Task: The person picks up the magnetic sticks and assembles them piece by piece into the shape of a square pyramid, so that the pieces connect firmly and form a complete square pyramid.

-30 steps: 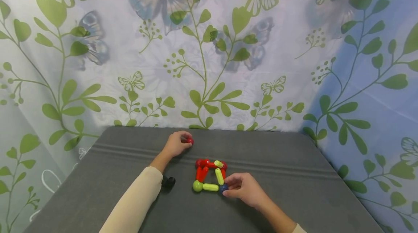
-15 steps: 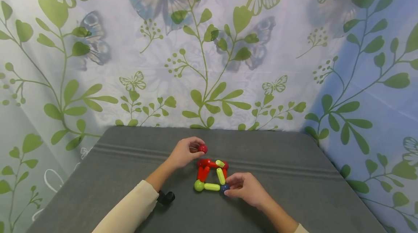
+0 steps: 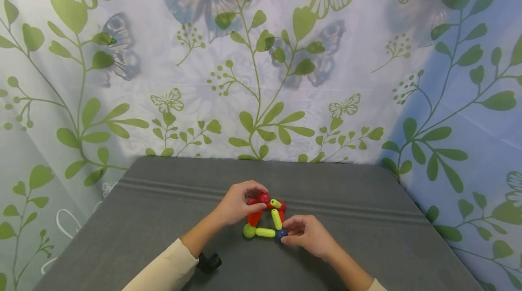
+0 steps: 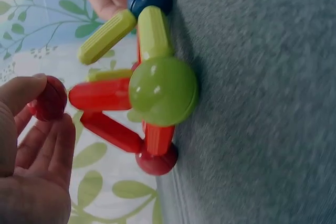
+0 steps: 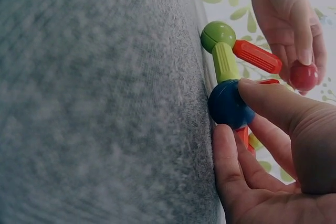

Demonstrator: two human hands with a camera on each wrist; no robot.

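My left hand (image 3: 241, 202) pinches a red ball (image 4: 50, 99) between thumb and fingers, just above the free ends of two raised red sticks (image 4: 100, 94). A narrow gap shows between ball and sticks in the left wrist view. My right hand (image 3: 311, 235) grips a dark blue ball (image 5: 228, 102) at the near right corner of a frame of sticks and balls. A yellow-green stick (image 4: 155, 32) joins it to a green ball (image 4: 164, 90). Another yellow-green stick (image 3: 277, 219) rises from the blue ball. Behind, a red ball (image 4: 156, 160) sits at the far left corner.
The frame stands on a grey cloth-covered table (image 3: 163, 218). A black object (image 3: 209, 264) shows beside the left sleeve. A patterned curtain (image 3: 261, 64) with leaves and butterflies hangs behind the table and along its sides.
My left hand has carried the red ball rightward and nearer, from the back of the table to over the frame's raised red sticks. The right hand has stayed at the blue ball.
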